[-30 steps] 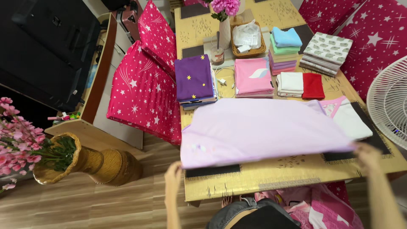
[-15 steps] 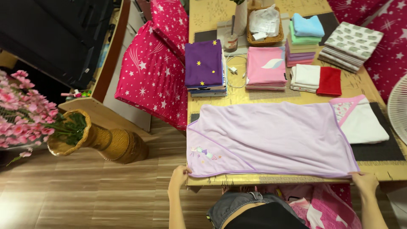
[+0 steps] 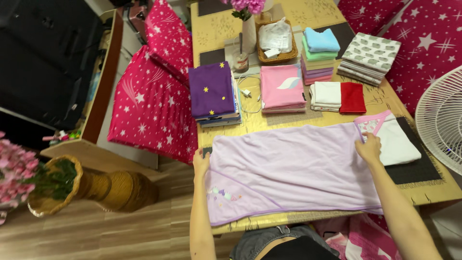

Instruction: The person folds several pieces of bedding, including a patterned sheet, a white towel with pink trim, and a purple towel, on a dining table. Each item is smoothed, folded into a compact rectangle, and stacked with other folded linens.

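Yellow patterned table (image 3: 298, 219) fills the middle of the view, with wooden flooring (image 3: 120, 231) to its left and red star-print cushions (image 3: 149, 103) leaning against its left edge; a white fan (image 3: 440, 120) stands at the right. Spread flat across the near part of the table lies a lilac towel (image 3: 293, 168), a small embroidered motif (image 3: 222, 194) near its lower left corner; its near edge hangs slightly over the table's edge. The left hand (image 3: 200, 162) rests on the towel's left edge, fingers curled onto the fabric; the right hand (image 3: 369, 148) presses on the upper right corner, fingers closed around the hem, just beside a white cloth with pink trim (image 3: 392, 137). Behind the towel sit folded stacks: purple with yellow stars (image 3: 211, 89); pink with a white shape (image 3: 281, 87); white and red (image 3: 338, 96); pastel colours (image 3: 317, 55); grey-patterned white (image 3: 369, 58). A wicker basket (image 3: 275, 41) holds a clear plastic package with a small white label; a vase of pink flowers (image 3: 249, 29) stands beside it.
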